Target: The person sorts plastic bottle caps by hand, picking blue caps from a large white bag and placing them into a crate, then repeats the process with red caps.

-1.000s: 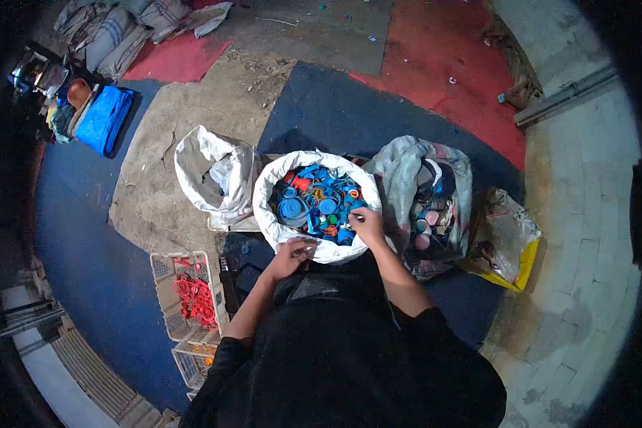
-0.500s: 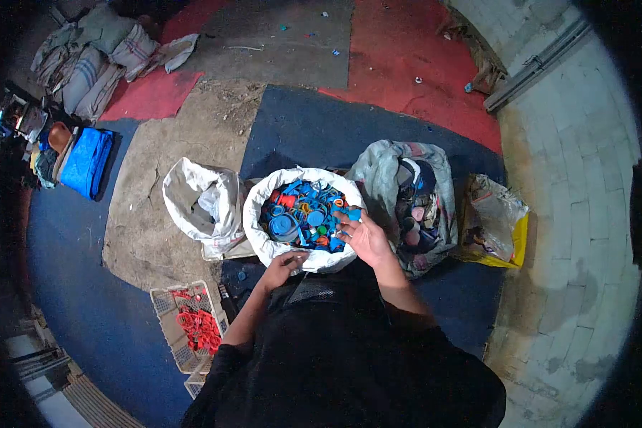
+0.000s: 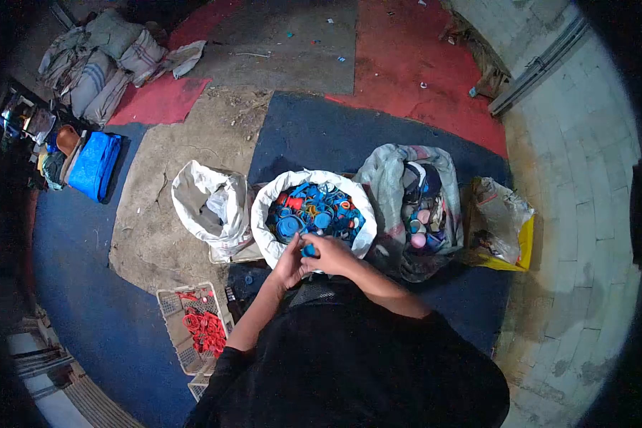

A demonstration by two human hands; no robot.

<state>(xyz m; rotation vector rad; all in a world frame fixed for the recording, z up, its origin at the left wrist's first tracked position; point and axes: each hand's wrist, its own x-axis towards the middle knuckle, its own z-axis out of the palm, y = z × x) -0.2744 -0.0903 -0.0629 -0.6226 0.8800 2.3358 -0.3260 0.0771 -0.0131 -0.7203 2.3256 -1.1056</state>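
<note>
Close together over the near rim of a white sack [image 3: 262,246], my left hand [image 3: 288,264] and my right hand [image 3: 329,255] are closed around a small blue plastic cap [image 3: 309,250]. Fingers cover part of it, so its full shape is hidden. Inside the sack, just beyond my fingers, lies a heap of mostly blue plastic caps and rings, including a large round blue lid [image 3: 289,226] and a red piece [image 3: 293,204].
A smaller white sack [image 3: 185,207] stands left, a grey-green sack [image 3: 385,171] of mixed plastic right. Farther right is a yellow bag [image 3: 526,246]. A crate [image 3: 167,314] of red pieces [image 3: 205,332] sits near left. A block wall [image 3: 571,214] bounds the right.
My right hand has come down and left from the sack's right side, bringing the blue cap to my left hand. My left hand has shifted slightly right to meet it.
</note>
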